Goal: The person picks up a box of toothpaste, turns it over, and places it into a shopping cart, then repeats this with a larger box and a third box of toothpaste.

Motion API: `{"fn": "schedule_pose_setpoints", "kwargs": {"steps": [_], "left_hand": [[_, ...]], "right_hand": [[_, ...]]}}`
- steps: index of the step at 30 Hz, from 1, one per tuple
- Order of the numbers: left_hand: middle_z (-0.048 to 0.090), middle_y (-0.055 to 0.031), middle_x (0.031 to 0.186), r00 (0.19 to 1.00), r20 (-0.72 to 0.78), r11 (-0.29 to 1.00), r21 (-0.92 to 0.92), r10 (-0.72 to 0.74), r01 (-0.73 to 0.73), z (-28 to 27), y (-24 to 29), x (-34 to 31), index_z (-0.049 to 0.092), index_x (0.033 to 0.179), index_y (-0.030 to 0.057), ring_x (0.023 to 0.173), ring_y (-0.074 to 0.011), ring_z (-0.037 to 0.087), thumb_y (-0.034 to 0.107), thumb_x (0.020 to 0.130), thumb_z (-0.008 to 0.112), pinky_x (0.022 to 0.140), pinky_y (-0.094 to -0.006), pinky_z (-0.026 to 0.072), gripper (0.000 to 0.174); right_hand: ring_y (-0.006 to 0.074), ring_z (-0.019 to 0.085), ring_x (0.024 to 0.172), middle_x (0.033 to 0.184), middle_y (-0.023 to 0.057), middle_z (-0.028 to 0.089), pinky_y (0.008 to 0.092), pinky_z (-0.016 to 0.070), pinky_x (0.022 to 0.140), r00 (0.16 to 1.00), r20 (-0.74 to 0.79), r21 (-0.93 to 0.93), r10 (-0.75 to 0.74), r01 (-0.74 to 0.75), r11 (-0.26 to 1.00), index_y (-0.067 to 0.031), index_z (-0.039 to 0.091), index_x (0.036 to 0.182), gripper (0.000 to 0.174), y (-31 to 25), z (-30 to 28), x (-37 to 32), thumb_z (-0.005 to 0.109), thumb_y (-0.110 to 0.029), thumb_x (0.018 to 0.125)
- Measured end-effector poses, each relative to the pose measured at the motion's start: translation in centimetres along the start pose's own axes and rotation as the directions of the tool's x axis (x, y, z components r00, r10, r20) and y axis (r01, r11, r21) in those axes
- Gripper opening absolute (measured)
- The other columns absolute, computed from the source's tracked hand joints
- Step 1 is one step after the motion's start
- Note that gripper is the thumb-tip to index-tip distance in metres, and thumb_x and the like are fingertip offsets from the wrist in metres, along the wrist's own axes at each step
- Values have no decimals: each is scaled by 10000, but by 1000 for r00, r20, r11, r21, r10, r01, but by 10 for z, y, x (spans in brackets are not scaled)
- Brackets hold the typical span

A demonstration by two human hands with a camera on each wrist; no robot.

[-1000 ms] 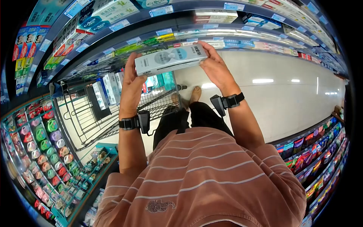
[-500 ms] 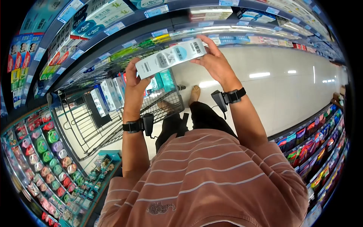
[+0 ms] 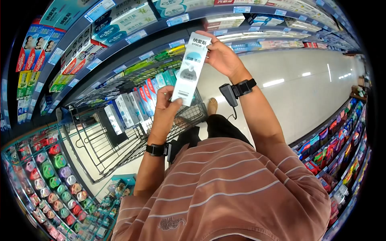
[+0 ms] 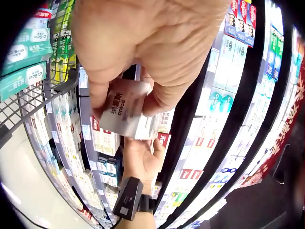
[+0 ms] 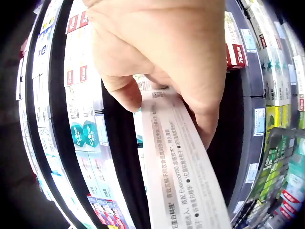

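A long, pale silver toothpaste box (image 3: 190, 72) with Chinese lettering is held up between both hands, steeply tilted in the head view. My left hand (image 3: 164, 114) pinches its lower end between thumb and fingers. At the upper end, my right hand (image 3: 225, 59) grips the box by its right edge. Close up in the left wrist view, the box's end panel (image 4: 125, 106) shows between the left thumb and fingers. Lines of small print cover the side panel (image 5: 178, 162) in the right wrist view, below the right thumb and fingers.
A wire shopping cart (image 3: 95, 181) stands at the left, with several toothpaste boxes (image 3: 146, 95) lined up inside. Stocked shelves (image 3: 169, 20) curve across the far side. Colourful goods (image 3: 52, 176) hang at the lower left. Pale floor (image 3: 297, 92) stretches to the right.
The toothpaste box has turned from nearly level to steeply upright in the head view. My left hand has moved right and down with its end, while the right hand has risen slightly.
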State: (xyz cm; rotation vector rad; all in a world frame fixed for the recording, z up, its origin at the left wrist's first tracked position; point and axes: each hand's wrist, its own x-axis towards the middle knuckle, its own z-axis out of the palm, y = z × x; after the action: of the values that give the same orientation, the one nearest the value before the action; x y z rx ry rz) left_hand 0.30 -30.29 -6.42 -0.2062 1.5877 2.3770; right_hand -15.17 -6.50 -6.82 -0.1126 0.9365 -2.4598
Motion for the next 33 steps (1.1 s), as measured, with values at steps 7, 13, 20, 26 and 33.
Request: {"fn": "schedule_pose_setpoints", "kwargs": {"steps": [7, 13, 20, 26, 33], "left_hand": [[546, -102, 1257, 994, 11, 994, 10, -105, 105, -6, 2, -6, 424, 1343, 126, 1110, -167, 561, 17, 952, 609, 952, -327, 480, 446], [545, -108, 1261, 993, 40, 994, -2, -107, 107, -9, 0, -3, 421, 1319, 108, 1164, -206, 579, 9, 949, 597, 1002, -402, 515, 421], [550, -125, 1261, 988, 8, 988, 0, -157, 157, -10, -4, 1, 397, 1352, 92, 1122, -183, 566, 62, 957, 616, 961, -334, 504, 453], [581, -120, 1237, 987, -13, 986, 43, -162, 162, -9, -4, 11, 448, 1340, 96, 1140, -235, 620, 44, 977, 570, 989, -418, 535, 386], [614, -92, 1195, 968, -182, 982, 44, -175, 186, -14, 15, 49, 454, 1408, 59, 1030, -217, 654, 180, 1035, 458, 837, -352, 551, 393]], "right_hand": [[273, 568, 1219, 1357, 122, 565, 455, 468, 1039, 999, -36, -108, 0, -3, 994, -97, 425, 1465, 585, 10, 22, 11, 525, -131, 889], [278, 552, 1230, 1368, 136, 542, 451, 461, 1048, 997, -71, -77, -1, -5, 997, -104, 400, 1470, 579, 22, 20, 19, 524, -121, 905], [281, 555, 1226, 1360, 139, 542, 461, 480, 1020, 994, -111, -22, 22, -24, 999, -112, 409, 1453, 550, 31, 12, 18, 522, -107, 914], [248, 540, 1250, 1392, 105, 531, 434, 449, 1072, 992, -120, 17, 38, -36, 999, -115, 412, 1472, 551, 34, -9, 21, 561, -142, 942], [238, 585, 1186, 1300, 98, 569, 456, 486, 1018, 976, -207, -156, 70, -103, 982, -73, 397, 1423, 495, 36, -44, 27, 557, -155, 963]]}}
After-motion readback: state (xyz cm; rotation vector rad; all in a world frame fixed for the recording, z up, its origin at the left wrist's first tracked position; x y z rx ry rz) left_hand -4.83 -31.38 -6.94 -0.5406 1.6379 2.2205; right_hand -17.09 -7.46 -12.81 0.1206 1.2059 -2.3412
